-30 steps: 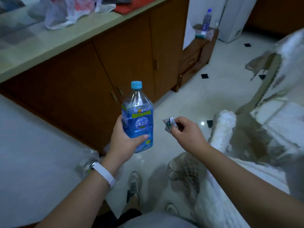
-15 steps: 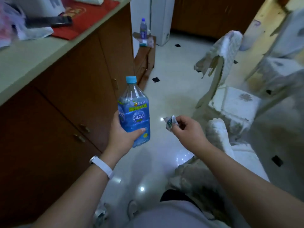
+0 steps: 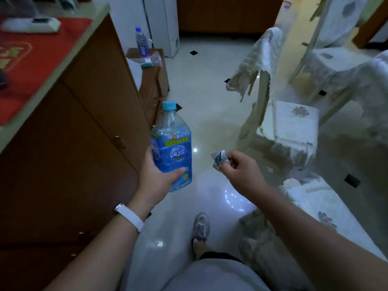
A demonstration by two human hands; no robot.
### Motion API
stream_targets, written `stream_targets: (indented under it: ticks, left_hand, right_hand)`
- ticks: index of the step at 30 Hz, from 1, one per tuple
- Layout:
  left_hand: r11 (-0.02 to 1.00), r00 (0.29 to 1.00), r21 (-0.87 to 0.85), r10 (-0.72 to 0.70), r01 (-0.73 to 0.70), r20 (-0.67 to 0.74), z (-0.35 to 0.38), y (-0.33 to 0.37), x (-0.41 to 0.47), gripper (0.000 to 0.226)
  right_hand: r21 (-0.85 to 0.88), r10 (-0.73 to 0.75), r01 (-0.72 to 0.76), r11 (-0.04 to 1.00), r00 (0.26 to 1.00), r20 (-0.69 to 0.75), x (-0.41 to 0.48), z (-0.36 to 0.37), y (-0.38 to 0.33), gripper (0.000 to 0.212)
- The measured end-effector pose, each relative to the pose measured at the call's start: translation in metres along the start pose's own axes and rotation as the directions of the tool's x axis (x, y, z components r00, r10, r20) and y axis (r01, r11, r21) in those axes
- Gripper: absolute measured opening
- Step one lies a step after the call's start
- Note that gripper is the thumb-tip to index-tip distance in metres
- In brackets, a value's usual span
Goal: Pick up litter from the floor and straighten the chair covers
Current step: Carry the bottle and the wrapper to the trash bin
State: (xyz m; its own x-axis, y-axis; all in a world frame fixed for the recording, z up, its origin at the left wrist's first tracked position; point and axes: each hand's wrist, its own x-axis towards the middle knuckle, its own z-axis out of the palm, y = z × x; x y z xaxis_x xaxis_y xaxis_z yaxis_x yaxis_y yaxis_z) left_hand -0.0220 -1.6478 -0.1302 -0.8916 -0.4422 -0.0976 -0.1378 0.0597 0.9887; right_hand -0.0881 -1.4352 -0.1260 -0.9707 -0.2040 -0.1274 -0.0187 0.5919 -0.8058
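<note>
My left hand (image 3: 156, 177) grips a blue-labelled plastic bottle (image 3: 171, 148) with a light blue cap, held upright at waist height. My right hand (image 3: 239, 169) pinches a small crumpled wrapper (image 3: 218, 159) between thumb and fingers, a little to the right of the bottle. A chair (image 3: 287, 127) with a white lace cover stands ahead on the right; the cover on its back (image 3: 255, 61) hangs crooked and bunched. Another covered chair seat (image 3: 319, 204) lies close by my right forearm.
A brown cabinet (image 3: 84, 131) with a pale counter and a red mat (image 3: 31, 66) runs along the left. A low side cabinet (image 3: 154, 80) beyond carries a second bottle (image 3: 141, 42). A covered table (image 3: 357, 80) is far right. Glossy floor (image 3: 205, 85) stretches ahead.
The view has swung right and forward along the cabinet, bringing the chairs and open floor into sight. Both hands keep their hold; the bottle and wrapper stay in front of me.
</note>
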Motion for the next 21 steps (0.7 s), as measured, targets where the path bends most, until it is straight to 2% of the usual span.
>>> stream_targets:
  ticks: [5, 13, 16, 21]
  left_hand:
    - [0.996, 0.999, 0.085, 0.021, -0.024, 0.030, 0.014, 0.020, 0.096, 0.078]
    - [0.990, 0.983, 0.053, 0.120, -0.128, 0.136, 0.061, 0.054, 0.241, 0.077]
    - [0.994, 0.981, 0.048, 0.091, -0.101, 0.173, 0.076, 0.046, 0.298, 0.076]
    - [0.998, 0.973, 0.059, 0.021, -0.035, 0.231, 0.105, 0.024, 0.401, 0.073]
  right_hand:
    - [0.043, 0.046, -0.045, 0.998, 0.999, -0.014, 0.094, -0.008, -0.017, 0.019]
    - [0.043, 0.055, -0.052, 0.998, 0.995, -0.088, 0.219, -0.031, -0.041, 0.013]
    - [0.023, 0.104, -0.103, 0.994, 0.989, -0.102, 0.259, -0.034, -0.038, 0.010]
    - [-0.048, 0.189, -0.206, 0.977, 0.953, -0.238, 0.334, -0.034, -0.036, 0.014]
